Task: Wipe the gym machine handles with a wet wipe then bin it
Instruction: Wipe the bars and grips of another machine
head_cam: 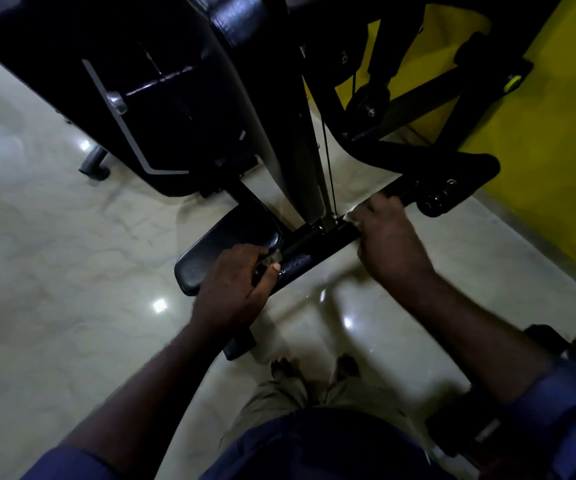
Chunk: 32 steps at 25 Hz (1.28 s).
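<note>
A glossy pale marble floor mirrors small ceiling lights; a bright yellow wall stands far right.

Ctr frame: left hand wrapped round one end of black handle bar; right hand closed on it w/ white wet wipe poking out. Machine fills upper frame; pale glossy floor beneath.
</note>
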Each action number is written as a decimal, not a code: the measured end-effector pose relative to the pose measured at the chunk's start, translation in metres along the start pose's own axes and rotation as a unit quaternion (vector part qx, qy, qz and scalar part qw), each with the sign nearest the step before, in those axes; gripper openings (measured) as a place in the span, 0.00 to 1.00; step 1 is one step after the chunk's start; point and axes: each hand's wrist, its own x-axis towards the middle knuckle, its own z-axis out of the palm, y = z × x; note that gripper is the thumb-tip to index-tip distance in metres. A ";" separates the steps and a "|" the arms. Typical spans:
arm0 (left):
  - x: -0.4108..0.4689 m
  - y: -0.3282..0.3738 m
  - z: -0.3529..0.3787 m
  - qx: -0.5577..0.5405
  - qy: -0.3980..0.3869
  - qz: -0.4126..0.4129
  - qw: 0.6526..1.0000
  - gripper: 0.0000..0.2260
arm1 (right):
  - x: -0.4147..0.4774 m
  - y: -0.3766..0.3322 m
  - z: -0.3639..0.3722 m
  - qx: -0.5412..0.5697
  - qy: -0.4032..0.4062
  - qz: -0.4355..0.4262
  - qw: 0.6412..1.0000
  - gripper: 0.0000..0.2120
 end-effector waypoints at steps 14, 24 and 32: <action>-0.011 0.011 -0.012 -0.035 -0.012 0.060 0.997 0.21 | -0.039 -0.045 0.035 0.205 0.111 -0.076 0.969 0.14; -0.013 0.008 -0.015 0.016 -0.050 0.163 0.985 0.28 | -0.035 -0.001 0.051 0.170 0.199 -0.005 0.965 0.22; -0.016 0.009 -0.015 0.004 -0.039 0.140 0.989 0.27 | -0.015 0.009 0.056 0.380 0.353 0.285 0.806 0.09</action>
